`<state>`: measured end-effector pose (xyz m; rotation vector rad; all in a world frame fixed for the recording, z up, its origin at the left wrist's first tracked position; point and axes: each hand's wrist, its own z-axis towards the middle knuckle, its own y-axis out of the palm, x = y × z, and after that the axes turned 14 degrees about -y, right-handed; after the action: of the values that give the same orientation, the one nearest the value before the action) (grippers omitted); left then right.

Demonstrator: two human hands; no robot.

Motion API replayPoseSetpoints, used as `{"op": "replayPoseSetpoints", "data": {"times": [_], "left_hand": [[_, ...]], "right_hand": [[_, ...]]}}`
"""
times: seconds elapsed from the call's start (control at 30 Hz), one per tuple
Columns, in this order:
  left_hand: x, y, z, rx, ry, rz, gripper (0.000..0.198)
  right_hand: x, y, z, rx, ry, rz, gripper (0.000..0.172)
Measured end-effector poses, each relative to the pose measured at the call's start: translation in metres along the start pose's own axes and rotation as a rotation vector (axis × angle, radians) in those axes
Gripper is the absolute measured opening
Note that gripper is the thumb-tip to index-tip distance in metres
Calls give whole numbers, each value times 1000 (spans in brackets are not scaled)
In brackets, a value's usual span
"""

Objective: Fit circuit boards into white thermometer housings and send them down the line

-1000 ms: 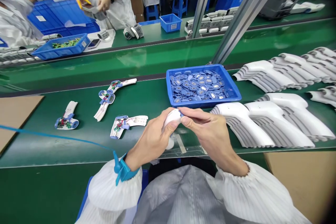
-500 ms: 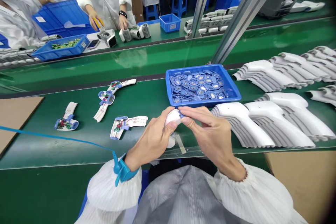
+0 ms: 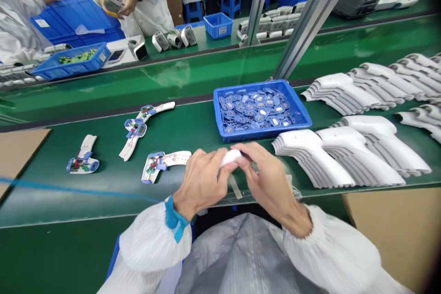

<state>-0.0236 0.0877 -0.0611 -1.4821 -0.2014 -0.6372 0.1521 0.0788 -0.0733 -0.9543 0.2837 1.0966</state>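
Note:
Above the near edge of the green bench, my left hand (image 3: pixel 205 179) is closed around a white plastic housing (image 3: pixel 230 158). My right hand (image 3: pixel 270 181) grips the same housing from the other side, its thumb and fingers at the right end. Most of the housing is hidden by my fingers. Just beyond my hands stands a blue tray (image 3: pixel 265 133) full of small blue plastic parts (image 3: pixel 255 108). To the left lie open white half-shells with wires and blue parts: one near my left hand (image 3: pixel 151 167), a joined-looking group (image 3: pixel 137 129) behind it, one farther left (image 3: pixel 82 164).
Rows of nested white gun-shaped shells (image 3: pixel 358 156) cover the right side. A metal post (image 3: pixel 303 23) rises behind the tray. Cardboard (image 3: pixel 20 151) lies at far left. Across the divider a co-worker's hands (image 3: pixel 127 1) hold a grey device. A blue strap cord crosses at left.
Both hands have turned the housing; the blue piece at its right end is now hidden by my fingers. The co-worker across has lifted a device off the bench.

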Motion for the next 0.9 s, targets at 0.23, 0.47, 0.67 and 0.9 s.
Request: {"op": "replayPoseSetpoints", "data": {"times": [0.23, 0.47, 0.67, 0.9], "left_hand": [[-2, 32, -15, 260, -428, -169, 42], [3, 32, -5, 316, -285, -103, 49], [0, 17, -20, 253, -259, -355, 25], [-9, 47, 0, 488, -576, -461, 57]], "right_hand": [[4, -25, -30, -227, 49, -18, 22], [-9, -15, -52, -313, 232, 108, 31], [-2, -11, -37, -131, 934, 560, 47], [-2, 4, -39, -476, 547, 384, 41]]}}
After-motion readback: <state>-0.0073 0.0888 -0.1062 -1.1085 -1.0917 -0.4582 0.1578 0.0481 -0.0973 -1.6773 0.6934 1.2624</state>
